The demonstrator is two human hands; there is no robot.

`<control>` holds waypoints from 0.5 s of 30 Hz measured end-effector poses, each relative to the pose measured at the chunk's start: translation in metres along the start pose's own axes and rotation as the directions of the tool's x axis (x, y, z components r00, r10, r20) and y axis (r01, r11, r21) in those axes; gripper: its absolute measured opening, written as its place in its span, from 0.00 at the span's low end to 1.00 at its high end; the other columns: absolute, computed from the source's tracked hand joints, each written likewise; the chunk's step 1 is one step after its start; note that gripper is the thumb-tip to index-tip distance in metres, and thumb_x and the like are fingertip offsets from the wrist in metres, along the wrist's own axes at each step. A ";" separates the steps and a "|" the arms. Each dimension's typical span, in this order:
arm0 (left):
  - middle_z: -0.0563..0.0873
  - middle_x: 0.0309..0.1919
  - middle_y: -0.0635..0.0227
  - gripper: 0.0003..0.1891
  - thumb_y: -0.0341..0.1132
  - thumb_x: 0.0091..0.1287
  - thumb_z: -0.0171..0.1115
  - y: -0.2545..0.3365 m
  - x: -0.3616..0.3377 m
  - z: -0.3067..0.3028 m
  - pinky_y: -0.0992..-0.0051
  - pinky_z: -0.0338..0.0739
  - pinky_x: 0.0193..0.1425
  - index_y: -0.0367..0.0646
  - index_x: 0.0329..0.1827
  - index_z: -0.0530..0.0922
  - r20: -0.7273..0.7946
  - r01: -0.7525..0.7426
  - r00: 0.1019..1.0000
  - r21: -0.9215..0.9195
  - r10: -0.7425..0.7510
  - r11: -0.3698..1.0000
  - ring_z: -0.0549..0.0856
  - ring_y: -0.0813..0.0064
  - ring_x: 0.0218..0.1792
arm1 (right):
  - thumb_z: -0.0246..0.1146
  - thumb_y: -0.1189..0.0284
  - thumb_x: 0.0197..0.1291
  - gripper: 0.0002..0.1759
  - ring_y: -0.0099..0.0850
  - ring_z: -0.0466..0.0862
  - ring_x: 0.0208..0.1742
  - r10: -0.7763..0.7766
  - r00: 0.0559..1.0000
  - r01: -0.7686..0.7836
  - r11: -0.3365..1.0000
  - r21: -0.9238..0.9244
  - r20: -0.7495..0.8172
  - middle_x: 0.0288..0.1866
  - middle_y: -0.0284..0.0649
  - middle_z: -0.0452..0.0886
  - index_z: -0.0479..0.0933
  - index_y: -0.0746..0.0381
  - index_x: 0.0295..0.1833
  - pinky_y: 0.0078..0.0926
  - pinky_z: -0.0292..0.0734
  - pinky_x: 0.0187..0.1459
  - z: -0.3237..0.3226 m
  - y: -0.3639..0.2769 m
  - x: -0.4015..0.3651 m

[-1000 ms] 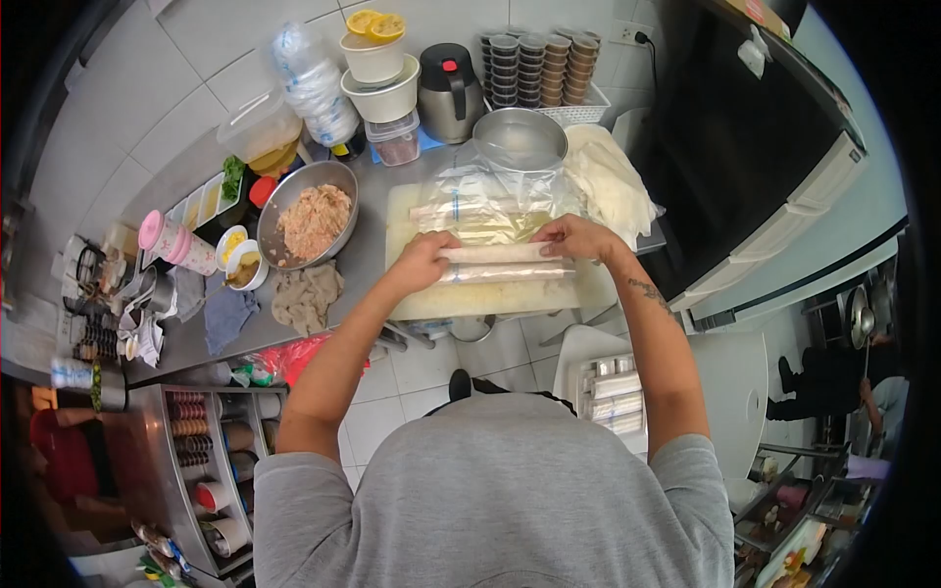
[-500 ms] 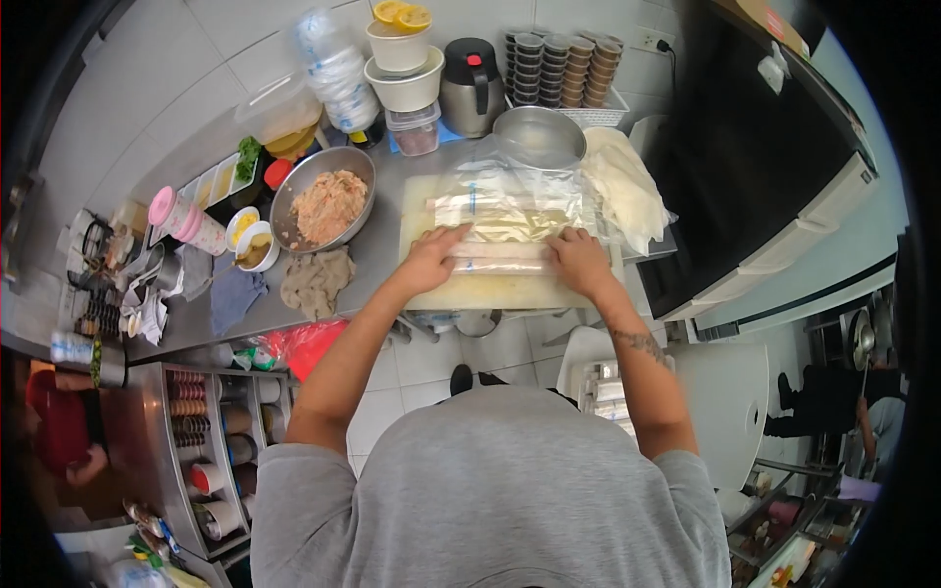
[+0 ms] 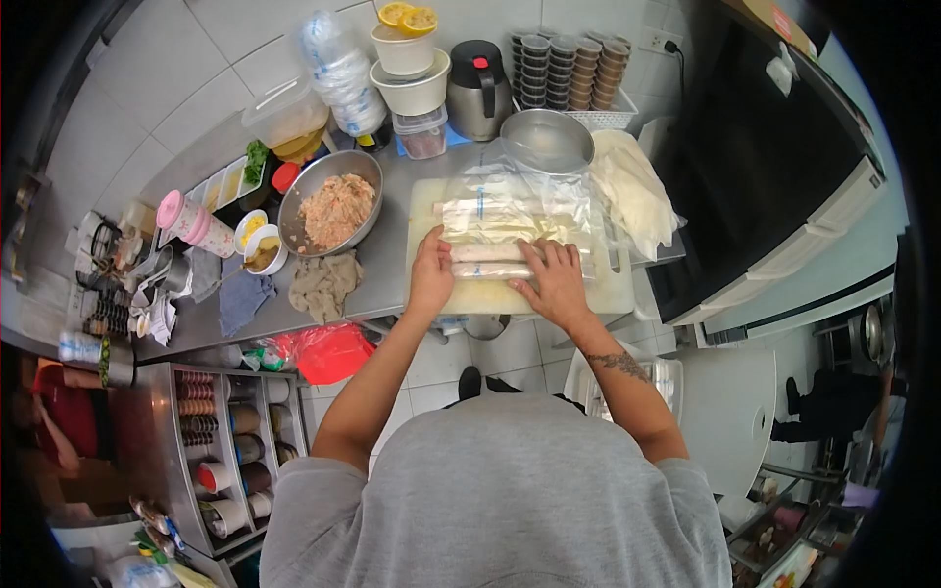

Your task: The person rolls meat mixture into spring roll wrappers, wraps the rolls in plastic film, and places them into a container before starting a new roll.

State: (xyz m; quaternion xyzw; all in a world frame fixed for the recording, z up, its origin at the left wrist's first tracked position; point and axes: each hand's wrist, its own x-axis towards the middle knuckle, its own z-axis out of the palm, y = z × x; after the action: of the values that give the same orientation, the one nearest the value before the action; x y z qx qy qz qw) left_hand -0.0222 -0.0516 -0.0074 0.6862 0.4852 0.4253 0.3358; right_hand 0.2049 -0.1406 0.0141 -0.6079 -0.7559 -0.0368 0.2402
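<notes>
Grey short-sleeved T-shirt, bare forearms, dark tattoo on the right forearm

Shot from one head-worn camera only, high up, facing forward and steeply down through a wide fisheye. Close over the tabletop [image 3: 387, 265], with left hand [image 3: 431, 277] and right hand [image 3: 555, 284] near centre; tiled wall [image 3: 225, 49] far, floor [image 3: 431, 367] near.

The rolls [image 3: 490, 261] are showing pale beige; the cutting board [image 3: 490, 297] is showing off-white. The filling [image 3: 338, 206] is appearing orange-pink. The bag [image 3: 333, 351] is showing red, the shirt [image 3: 500, 490] plain grey, the cloth [image 3: 238, 299] blue-grey.
</notes>
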 end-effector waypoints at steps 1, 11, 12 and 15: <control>0.81 0.40 0.57 0.26 0.17 0.61 0.53 -0.002 0.000 0.000 0.71 0.78 0.48 0.38 0.66 0.70 -0.018 -0.015 1.000 -0.001 0.015 1.000 0.82 0.65 0.39 | 0.61 0.50 0.62 0.35 0.44 0.69 0.63 -0.006 1.000 0.006 1.000 0.006 -0.010 0.59 0.48 0.71 0.68 0.58 0.68 0.54 0.55 0.67 0.000 0.000 0.001; 0.84 0.32 0.62 0.25 0.19 0.60 0.57 -0.007 0.009 -0.002 0.73 0.78 0.42 0.39 0.63 0.72 -0.021 0.001 1.000 0.218 0.004 0.976 0.83 0.71 0.33 | 0.61 0.50 0.62 0.33 0.44 0.70 0.62 0.006 1.000 -0.005 1.000 0.027 -0.022 0.58 0.48 0.72 0.69 0.57 0.67 0.54 0.55 0.67 0.001 -0.001 -0.001; 0.84 0.32 0.62 0.25 0.19 0.60 0.58 -0.008 0.010 0.001 0.72 0.78 0.41 0.40 0.63 0.72 -0.031 -0.015 0.999 0.230 0.023 0.973 0.83 0.71 0.33 | 0.61 0.50 0.62 0.33 0.44 0.70 0.63 0.009 1.000 -0.009 0.999 0.033 -0.013 0.58 0.48 0.72 0.69 0.57 0.67 0.54 0.55 0.68 0.000 -0.001 -0.002; 0.84 0.31 0.61 0.26 0.19 0.60 0.58 -0.012 0.012 0.007 0.73 0.78 0.40 0.42 0.64 0.72 -0.028 -0.058 0.997 0.217 0.065 0.974 0.83 0.72 0.32 | 0.61 0.50 0.61 0.33 0.44 0.70 0.63 0.010 1.000 -0.009 0.999 0.053 -0.018 0.58 0.48 0.72 0.70 0.57 0.67 0.54 0.55 0.68 -0.001 -0.001 -0.002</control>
State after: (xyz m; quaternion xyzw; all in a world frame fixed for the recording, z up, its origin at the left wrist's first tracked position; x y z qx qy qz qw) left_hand -0.0182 -0.0366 -0.0179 0.7258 0.5129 0.3922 0.2372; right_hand 0.2048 -0.1430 0.0139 -0.6046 -0.7515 -0.0213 0.2633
